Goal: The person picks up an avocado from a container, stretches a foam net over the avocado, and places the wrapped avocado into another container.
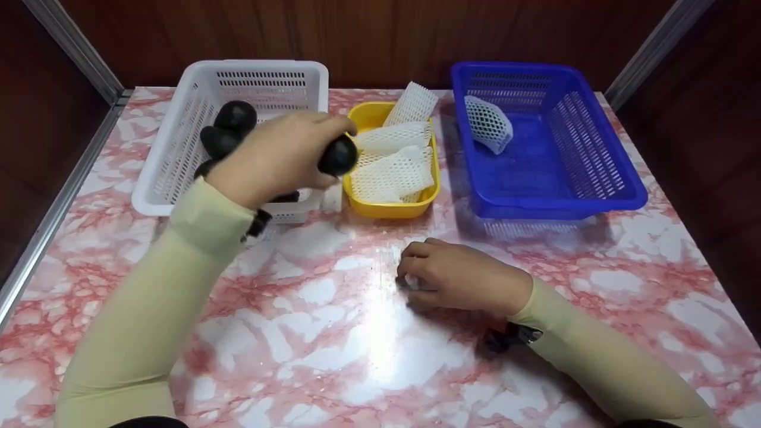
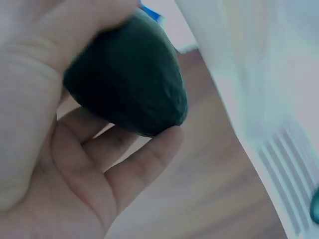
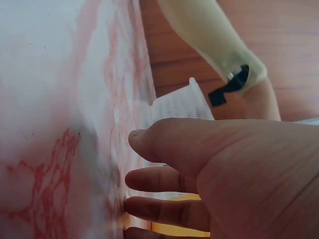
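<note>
My left hand [image 1: 285, 154] grips a dark avocado [image 1: 339, 156] over the right rim of a white basket [image 1: 145, 190]. In the left wrist view, thumb and fingers curl round the avocado [image 2: 134, 79], and its tapered end shows. Several more dark avocados [image 1: 236, 116] lie in the white basket, partly hidden by my hand. My right hand [image 1: 458, 273] rests on the table with loosely bent fingers and holds nothing; the right wrist view shows its thumb and fingers [image 3: 159, 179] apart. White foam net sleeves [image 1: 392, 172] lie in a yellow basket [image 1: 392, 210] between the hands.
A blue basket [image 1: 559, 205] stands at the back right. Inside it, at the left wall, lies a foam net sleeve [image 1: 489, 125] with something dark showing through its mesh. A brown wooden panel [image 1: 386, 41] closes off the back of the marbled table [image 1: 309, 356].
</note>
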A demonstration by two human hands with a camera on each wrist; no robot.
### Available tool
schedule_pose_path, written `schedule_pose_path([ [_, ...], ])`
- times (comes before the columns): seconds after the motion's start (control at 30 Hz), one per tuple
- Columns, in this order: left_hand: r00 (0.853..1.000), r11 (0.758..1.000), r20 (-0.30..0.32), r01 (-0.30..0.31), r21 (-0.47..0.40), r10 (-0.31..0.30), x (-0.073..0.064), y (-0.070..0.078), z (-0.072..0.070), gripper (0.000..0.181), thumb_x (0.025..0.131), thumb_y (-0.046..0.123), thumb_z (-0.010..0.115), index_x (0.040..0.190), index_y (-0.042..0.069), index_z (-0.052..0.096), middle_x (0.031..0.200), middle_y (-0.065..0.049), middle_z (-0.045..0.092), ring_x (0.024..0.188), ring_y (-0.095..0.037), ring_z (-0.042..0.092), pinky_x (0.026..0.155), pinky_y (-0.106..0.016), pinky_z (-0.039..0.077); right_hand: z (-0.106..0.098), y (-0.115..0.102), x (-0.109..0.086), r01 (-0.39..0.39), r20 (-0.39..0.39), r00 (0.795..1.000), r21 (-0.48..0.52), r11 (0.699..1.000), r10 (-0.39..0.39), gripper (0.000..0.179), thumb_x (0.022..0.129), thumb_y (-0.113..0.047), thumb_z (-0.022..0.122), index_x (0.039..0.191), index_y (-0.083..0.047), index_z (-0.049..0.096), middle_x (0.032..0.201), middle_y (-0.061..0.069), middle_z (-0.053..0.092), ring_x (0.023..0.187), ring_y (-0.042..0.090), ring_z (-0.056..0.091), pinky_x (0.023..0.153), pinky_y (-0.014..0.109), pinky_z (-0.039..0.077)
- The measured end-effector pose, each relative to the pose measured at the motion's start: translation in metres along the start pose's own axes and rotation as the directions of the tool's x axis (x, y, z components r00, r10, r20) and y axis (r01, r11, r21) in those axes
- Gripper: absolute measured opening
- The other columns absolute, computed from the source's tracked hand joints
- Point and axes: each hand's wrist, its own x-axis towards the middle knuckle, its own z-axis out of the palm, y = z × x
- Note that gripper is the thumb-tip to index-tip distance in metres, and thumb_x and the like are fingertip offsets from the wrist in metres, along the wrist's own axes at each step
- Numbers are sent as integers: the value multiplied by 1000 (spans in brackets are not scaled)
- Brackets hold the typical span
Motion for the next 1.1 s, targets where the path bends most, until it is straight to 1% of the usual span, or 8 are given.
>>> schedule_pose_path([
  [0.17,992,994,-79,-99,-39,96,-10,33,16,71,92,49,87,144,12,55,125,-14,72,110,-35,70,99,-55,59,-3,1,-2,-19,9,1000,4,1000,19,27,98,-35,79,118,-16,75,121,4,72,107,20,70,93,38,62],
  [0.27,981,987,-109,-162,-12,160,-17,49,28,70,92,57,84,137,10,58,114,-12,73,97,-34,70,88,-55,60,-4,2,-1,-15,3,1000,-6,1000,15,27,98,-34,79,117,-15,75,120,4,73,106,20,70,91,37,62],
  [0.37,981,984,-75,-176,11,177,-21,63,43,68,92,64,80,131,12,61,108,-9,74,90,-32,71,78,-54,60,-6,3,-1,-26,-13,1000,-29,999,26,25,98,-32,79,115,-14,75,118,5,73,103,20,70,88,36,62],
  [0.47,986,987,-17,-164,6,164,-20,73,60,65,93,67,77,129,15,63,108,-6,75,89,-29,71,74,-52,60,-7,3,-2,-100,-25,995,-63,993,98,22,98,-31,79,110,-13,74,113,5,72,93,19,69,78,36,61],
  [0.6,988,987,34,-149,-52,151,-16,79,86,58,93,61,78,125,15,64,107,-6,74,89,-28,71,78,-51,61,-7,5,-4,-217,-32,976,-88,972,215,21,94,-31,81,102,-12,75,103,5,71,78,19,64,66,38,58],
  [0.73,980,981,87,-170,-98,178,-14,83,107,55,93,56,81,119,11,64,105,-9,74,89,-29,71,83,-50,61,-7,8,-6,-269,-45,963,-90,959,266,19,91,-25,81,94,-8,76,95,8,70,69,22,62,62,41,57],
  [0.97,961,967,158,-204,-152,227,-12,89,129,53,94,53,82,120,10,65,106,-7,74,91,-26,71,88,-45,60,-11,10,-7,-331,3,943,-126,935,334,26,86,-27,85,102,-8,77,100,7,70,72,24,64,64,45,59],
  [1.1,961,969,165,-195,-153,220,-10,90,136,55,94,55,82,122,10,64,106,-6,74,91,-24,69,89,-43,58,-11,11,-7,-347,27,934,-161,924,356,20,88,-14,83,106,-8,77,103,7,69,71,25,64,61,45,59],
])
